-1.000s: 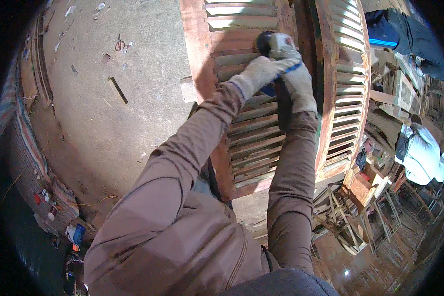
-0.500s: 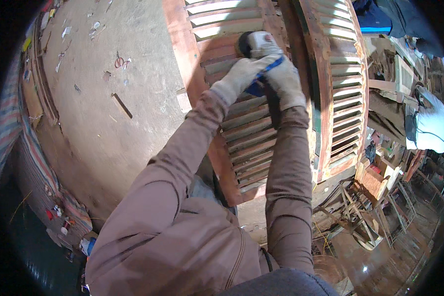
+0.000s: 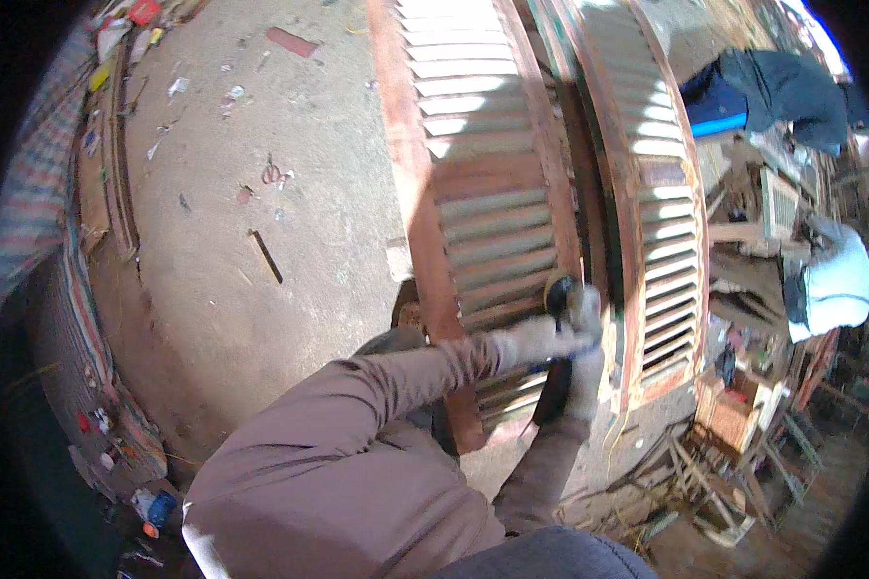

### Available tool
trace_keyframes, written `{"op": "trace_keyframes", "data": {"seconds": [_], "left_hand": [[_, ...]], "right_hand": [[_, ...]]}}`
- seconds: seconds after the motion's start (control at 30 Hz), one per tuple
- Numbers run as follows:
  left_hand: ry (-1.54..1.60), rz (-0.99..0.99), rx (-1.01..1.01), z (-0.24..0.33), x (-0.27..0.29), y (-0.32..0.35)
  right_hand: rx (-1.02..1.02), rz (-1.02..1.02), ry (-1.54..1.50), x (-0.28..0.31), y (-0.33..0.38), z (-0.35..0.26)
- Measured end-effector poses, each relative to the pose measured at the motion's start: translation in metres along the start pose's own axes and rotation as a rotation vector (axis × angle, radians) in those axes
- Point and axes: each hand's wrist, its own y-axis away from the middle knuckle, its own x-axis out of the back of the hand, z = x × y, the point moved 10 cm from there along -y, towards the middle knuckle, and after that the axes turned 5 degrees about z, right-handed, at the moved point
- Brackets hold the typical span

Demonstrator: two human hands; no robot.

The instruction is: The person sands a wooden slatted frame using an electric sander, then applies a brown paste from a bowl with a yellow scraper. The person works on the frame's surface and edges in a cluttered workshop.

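Note:
My gloved left hand (image 3: 531, 343) and gloved right hand (image 3: 583, 378) are both closed around an angle grinder (image 3: 559, 293) with a round disc and some blue on its body. Motion smears the hands and the tool a little. The grinder is at the right side rail of a reddish wooden louvered shutter (image 3: 492, 174), near its lower end. My left forearm crosses the shutter's left rail, while the right one comes up from below. Whether the disc touches the wood, I cannot tell.
A second louvered shutter (image 3: 632, 270) lies alongside on the right. Red-handled scissors (image 3: 272, 175), a wood strip (image 3: 265, 256) and scraps lie on the left. At far right are a wooden box (image 3: 729, 415), wooden frames and a person in dark clothes (image 3: 777, 92).
Both hands and the grinder have moved down the shutter toward me, from its upper louvers to the lower right rail. The view has shifted, showing more of the shutters' far part.

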Motion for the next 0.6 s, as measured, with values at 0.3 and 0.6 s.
{"op": "trace_keyframes", "data": {"seconds": [0.3, 0.6], "left_hand": [[-0.303, -0.622, 0.086, -0.081, -0.116, 0.192], [-0.245, -0.848, 0.201, -0.188, -0.168, 0.346]], "right_hand": [[0.163, 0.215, 0.105, 0.216, 0.131, 0.066], [0.253, 0.338, -0.031, 0.259, 0.298, 0.165]]}}
